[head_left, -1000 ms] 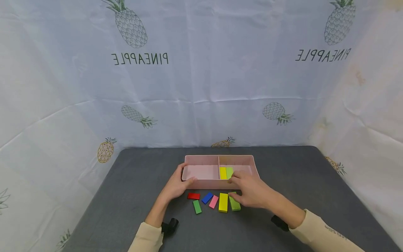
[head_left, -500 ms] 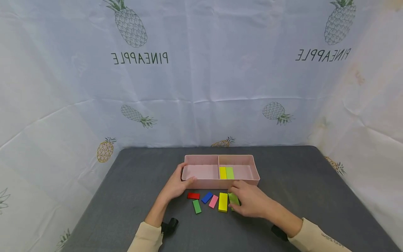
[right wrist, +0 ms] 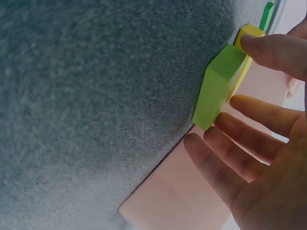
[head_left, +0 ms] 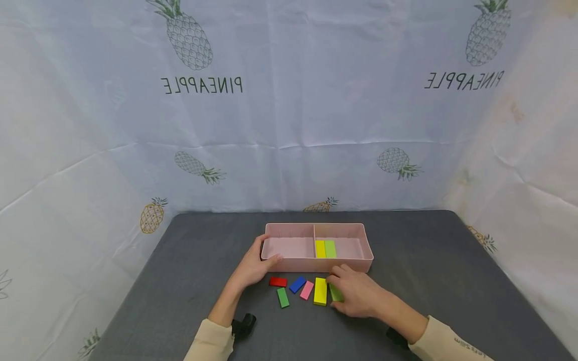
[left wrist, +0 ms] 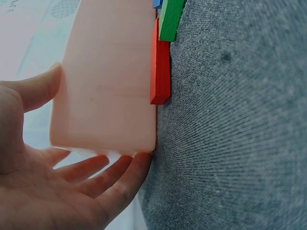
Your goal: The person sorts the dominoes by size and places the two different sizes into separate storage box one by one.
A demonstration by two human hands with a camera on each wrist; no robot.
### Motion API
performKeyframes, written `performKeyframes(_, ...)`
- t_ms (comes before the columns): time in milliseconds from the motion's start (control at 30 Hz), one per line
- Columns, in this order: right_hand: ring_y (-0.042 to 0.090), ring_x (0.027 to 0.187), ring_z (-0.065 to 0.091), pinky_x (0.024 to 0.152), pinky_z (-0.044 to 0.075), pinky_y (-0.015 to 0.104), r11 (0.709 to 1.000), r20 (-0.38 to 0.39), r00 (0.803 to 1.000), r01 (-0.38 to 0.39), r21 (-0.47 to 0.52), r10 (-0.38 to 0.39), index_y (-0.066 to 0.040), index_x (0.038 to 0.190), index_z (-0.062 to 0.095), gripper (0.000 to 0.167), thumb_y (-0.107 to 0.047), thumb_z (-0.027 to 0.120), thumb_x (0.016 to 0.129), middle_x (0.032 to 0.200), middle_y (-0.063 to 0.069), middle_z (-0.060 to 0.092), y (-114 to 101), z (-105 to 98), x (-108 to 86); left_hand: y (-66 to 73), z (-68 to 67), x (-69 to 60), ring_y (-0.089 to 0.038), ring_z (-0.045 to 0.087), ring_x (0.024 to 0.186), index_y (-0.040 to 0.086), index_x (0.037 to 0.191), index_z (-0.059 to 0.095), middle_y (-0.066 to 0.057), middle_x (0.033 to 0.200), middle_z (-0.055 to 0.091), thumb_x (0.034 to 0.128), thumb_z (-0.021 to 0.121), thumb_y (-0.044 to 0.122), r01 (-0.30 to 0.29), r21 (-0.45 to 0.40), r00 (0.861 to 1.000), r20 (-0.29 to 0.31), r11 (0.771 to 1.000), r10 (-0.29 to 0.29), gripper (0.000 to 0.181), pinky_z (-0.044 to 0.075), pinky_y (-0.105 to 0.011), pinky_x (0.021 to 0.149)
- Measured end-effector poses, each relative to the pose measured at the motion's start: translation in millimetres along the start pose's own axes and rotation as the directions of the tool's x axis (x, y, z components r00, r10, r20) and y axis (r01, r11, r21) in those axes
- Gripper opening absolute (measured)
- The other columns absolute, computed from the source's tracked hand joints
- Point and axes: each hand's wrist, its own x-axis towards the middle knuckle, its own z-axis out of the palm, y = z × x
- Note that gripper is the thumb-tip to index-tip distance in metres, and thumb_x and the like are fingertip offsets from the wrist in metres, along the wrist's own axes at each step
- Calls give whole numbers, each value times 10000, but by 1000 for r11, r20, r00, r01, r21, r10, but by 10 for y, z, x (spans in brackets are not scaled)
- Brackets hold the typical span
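Observation:
A pink two-compartment box [head_left: 289,265] stands on the dark table. My left hand [head_left: 250,263] grips its left end, the thumb at the front wall's top edge and fingers along the end wall in the left wrist view. My right hand [head_left: 358,292] is over a light green block [head_left: 335,292] in front of the box. In the right wrist view its fingertips [right wrist: 224,120] lie at that block's far end, and the thumb stands off the near end. A thick yellow block [head_left: 320,292] lies just left of it.
Yellow [head_left: 320,249] and light green [head_left: 330,249] pieces lie side by side in the box's right compartment. Red [head_left: 278,282], blue [head_left: 297,285], pink [head_left: 307,290] and green [head_left: 283,298] blocks lie before the box. A pineapple-print cloth [head_left: 289,115] hangs behind.
My right hand has drawn back from the box's front rim toward me, down to the light green block. The left hand and the box have stayed in place.

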Motion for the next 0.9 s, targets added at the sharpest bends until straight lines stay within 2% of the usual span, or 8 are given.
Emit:
performKeyframes(233, 171, 1029, 493, 883, 546, 357, 999, 3, 999, -46, 16, 46, -100, 1235, 676, 543, -405, 827, 812, 1151, 4, 576, 17, 26, -6, 0, 2, 3, -446, 415, 1383, 19, 1537, 334, -261, 1552, 378, 930, 730, 385, -2, 1, 1000, 0, 1000, 2, 812, 321, -658, 1102)
performKeyframes(567, 167, 1010, 491, 839, 544, 356, 998, 4, 999, -48, 52, 47, -88, 1221, 682, 522, -393, 814, 818, 1116, -3, 569, 24, 11, -10, 4, 7, 1, -453, 401, 1397, 30, 1536, 348, -263, 1557, 372, 942, 726, 359, -5, -5, 1000, -3, 1000, 5, 778, 323, -663, 1095)
performKeyframes(900, 166, 1049, 503, 931, 527, 369, 995, 15, 1000, -21, 99, 20, -86, 1235, 665, 535, -351, 832, 801, 1161, -13, 579, 14, -218, -51, 6, 11, 3, -446, 419, 1381, 33, 1538, 347, -259, 1551, 383, 941, 725, 361, -3, 2, 1000, -9, 1000, 3, 779, 330, -662, 1090)
